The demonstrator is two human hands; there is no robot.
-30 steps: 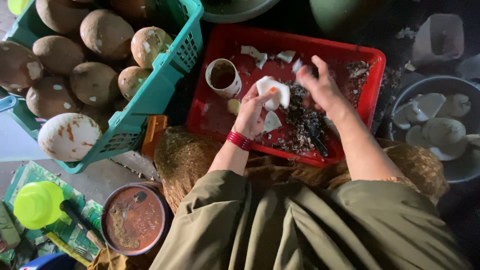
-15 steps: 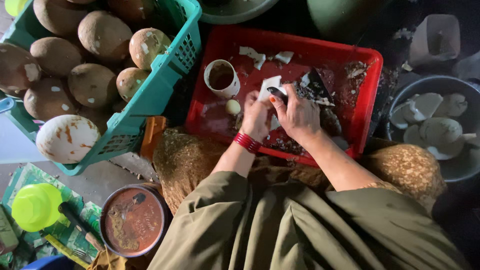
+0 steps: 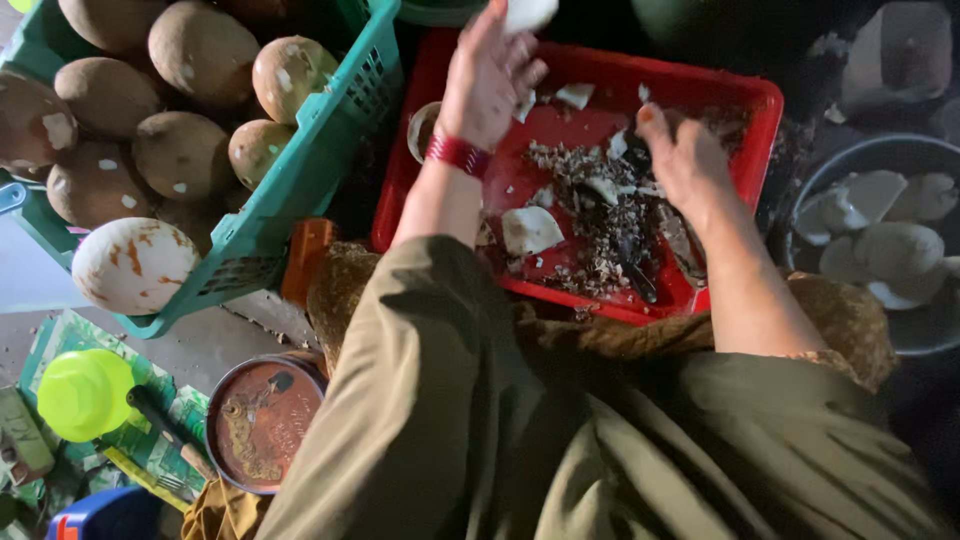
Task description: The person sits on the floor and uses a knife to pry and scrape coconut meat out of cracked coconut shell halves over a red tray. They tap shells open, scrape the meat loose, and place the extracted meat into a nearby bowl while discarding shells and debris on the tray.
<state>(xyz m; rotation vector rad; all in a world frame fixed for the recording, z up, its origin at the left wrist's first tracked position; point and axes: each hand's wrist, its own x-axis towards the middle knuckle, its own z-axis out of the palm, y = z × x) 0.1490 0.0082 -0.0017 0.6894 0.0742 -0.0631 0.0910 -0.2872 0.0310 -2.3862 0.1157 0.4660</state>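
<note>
My left hand [image 3: 490, 75], with a red bangle at the wrist, is raised over the far edge of the red tray [image 3: 760, 100] and grips a white coconut piece [image 3: 527, 12]. My right hand [image 3: 685, 160] rests low in the tray on a heap of brown shavings [image 3: 590, 215], fingers curled down. A dark knife-like tool [image 3: 632, 272] lies just below that hand; whether the hand holds it is unclear. A larger white piece [image 3: 530, 230] lies in the tray near my left forearm.
A green crate [image 3: 330, 150] at the left holds several brown coconuts [image 3: 190, 55], with a pale peeled one [image 3: 130, 262] at its front. A metal bowl [image 3: 820, 180] of white pieces [image 3: 885, 245] sits at the right. A rusty round tin [image 3: 262, 420] and a yellow-green lid [image 3: 85, 392] lie bottom left.
My left hand has lifted away from the tray's middle to its far edge with a white piece. My right hand has dropped apart from it onto the shavings.
</note>
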